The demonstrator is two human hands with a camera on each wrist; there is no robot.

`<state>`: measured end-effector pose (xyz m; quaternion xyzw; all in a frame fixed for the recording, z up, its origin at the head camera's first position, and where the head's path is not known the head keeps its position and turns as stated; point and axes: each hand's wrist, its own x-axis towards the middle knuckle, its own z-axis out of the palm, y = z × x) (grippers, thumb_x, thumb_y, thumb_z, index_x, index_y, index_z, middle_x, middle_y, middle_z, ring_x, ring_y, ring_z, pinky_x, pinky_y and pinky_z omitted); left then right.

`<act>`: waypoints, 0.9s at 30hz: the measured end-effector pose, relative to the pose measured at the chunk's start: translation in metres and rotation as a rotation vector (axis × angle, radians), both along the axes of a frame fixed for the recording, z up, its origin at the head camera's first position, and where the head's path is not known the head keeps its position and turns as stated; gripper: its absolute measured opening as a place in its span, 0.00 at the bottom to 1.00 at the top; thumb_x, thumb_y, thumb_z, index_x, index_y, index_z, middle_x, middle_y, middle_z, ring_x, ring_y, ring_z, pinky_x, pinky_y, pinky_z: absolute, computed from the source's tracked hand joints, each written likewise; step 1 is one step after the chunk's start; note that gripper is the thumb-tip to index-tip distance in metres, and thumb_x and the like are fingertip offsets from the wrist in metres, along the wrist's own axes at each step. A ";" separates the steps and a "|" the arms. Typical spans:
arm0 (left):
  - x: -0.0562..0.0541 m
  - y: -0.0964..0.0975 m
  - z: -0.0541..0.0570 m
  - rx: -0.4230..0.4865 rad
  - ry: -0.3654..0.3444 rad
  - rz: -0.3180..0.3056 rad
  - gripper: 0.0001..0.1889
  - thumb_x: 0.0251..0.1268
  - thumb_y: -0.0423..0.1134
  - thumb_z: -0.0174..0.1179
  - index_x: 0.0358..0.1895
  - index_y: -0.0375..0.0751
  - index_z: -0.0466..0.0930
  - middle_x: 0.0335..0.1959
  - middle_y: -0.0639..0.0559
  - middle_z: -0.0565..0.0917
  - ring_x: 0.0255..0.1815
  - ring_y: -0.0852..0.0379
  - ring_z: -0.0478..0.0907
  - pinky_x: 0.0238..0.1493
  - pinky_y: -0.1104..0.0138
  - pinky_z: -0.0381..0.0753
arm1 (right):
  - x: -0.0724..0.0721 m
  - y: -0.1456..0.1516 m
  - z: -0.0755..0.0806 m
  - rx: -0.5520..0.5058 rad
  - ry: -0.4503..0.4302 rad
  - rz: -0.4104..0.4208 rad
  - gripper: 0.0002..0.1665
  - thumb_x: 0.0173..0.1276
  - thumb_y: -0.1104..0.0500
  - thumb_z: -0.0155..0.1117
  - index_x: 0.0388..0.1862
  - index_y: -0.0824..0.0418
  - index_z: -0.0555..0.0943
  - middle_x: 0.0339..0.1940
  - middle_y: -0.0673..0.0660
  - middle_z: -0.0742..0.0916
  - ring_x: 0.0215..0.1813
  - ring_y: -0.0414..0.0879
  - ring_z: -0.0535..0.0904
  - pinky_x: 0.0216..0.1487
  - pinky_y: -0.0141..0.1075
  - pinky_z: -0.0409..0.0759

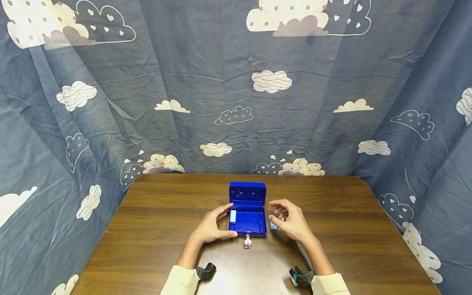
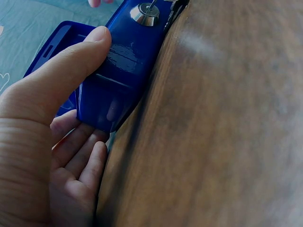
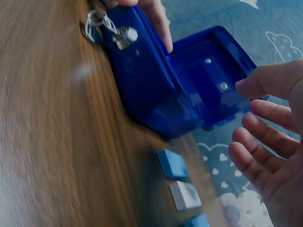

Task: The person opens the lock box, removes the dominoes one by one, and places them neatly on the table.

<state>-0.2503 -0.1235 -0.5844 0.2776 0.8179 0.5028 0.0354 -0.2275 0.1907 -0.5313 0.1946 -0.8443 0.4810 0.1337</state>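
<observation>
Currently gripping the open blue box (image 1: pixel 259 235) on the table (image 1: pixel 155 213) by its left end with the left hand (image 1: pixel 207 228), thumb against the front wall, fingers spread toward the back. Poising the right hand (image 1: pixel 293 223) near the blocks (image 3: pixel 185 195) beside it, fingers loosely bent, thumb apart. Hidden in part: the blocks, behind that hand in the head view. Cut off below in the right-wrist view: one blue block (image 3: pixel 196 221).

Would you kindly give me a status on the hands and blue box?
Left hand holding blue box on its left side. Right hand open, empty, by blocks right of box. Lid up, pale block inside. Nothing seen blocking the opening.
</observation>
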 end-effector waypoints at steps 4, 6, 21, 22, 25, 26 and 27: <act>0.000 0.000 0.000 0.001 -0.007 0.004 0.51 0.48 0.46 0.83 0.77 0.41 0.66 0.76 0.43 0.71 0.74 0.44 0.72 0.77 0.57 0.72 | 0.000 -0.010 0.000 -0.014 -0.010 0.030 0.21 0.58 0.70 0.76 0.52 0.68 0.84 0.44 0.64 0.88 0.41 0.58 0.84 0.39 0.42 0.91; 0.000 0.000 0.000 0.000 -0.006 0.004 0.51 0.49 0.46 0.83 0.77 0.41 0.66 0.76 0.43 0.71 0.74 0.44 0.72 0.77 0.56 0.72 | 0.000 -0.014 0.000 -0.018 -0.022 0.038 0.22 0.58 0.69 0.76 0.52 0.68 0.84 0.43 0.64 0.88 0.41 0.59 0.84 0.40 0.43 0.91; 0.001 0.001 0.000 -0.012 0.001 0.010 0.51 0.49 0.46 0.82 0.77 0.42 0.66 0.75 0.43 0.72 0.73 0.44 0.73 0.76 0.56 0.73 | -0.007 -0.036 -0.004 -0.005 -0.078 0.069 0.23 0.58 0.67 0.78 0.54 0.67 0.84 0.44 0.64 0.88 0.41 0.59 0.85 0.42 0.44 0.91; 0.000 0.001 0.000 -0.010 0.005 0.008 0.51 0.49 0.46 0.82 0.77 0.41 0.66 0.75 0.42 0.72 0.73 0.44 0.73 0.76 0.56 0.74 | -0.007 -0.038 -0.004 -0.006 -0.078 0.072 0.23 0.58 0.67 0.77 0.54 0.67 0.84 0.43 0.64 0.88 0.41 0.59 0.85 0.42 0.44 0.91; 0.000 0.000 0.000 -0.007 0.020 0.004 0.51 0.49 0.46 0.82 0.77 0.40 0.66 0.75 0.42 0.72 0.73 0.43 0.73 0.76 0.56 0.74 | -0.009 -0.043 -0.005 -0.023 -0.088 0.083 0.24 0.58 0.67 0.77 0.54 0.69 0.83 0.42 0.66 0.87 0.40 0.59 0.85 0.42 0.46 0.91; 0.000 0.000 0.000 -0.005 0.023 0.003 0.51 0.49 0.46 0.82 0.77 0.40 0.66 0.75 0.42 0.72 0.73 0.43 0.73 0.76 0.55 0.74 | -0.010 -0.044 -0.005 -0.025 -0.092 0.085 0.24 0.58 0.68 0.77 0.54 0.69 0.83 0.42 0.66 0.87 0.40 0.59 0.85 0.41 0.47 0.91; 0.000 0.000 0.000 -0.004 0.025 0.002 0.51 0.49 0.46 0.82 0.77 0.40 0.65 0.75 0.42 0.72 0.73 0.43 0.73 0.76 0.55 0.74 | -0.010 -0.046 -0.006 -0.025 -0.095 0.086 0.24 0.58 0.68 0.77 0.54 0.69 0.83 0.42 0.66 0.87 0.40 0.59 0.85 0.41 0.47 0.91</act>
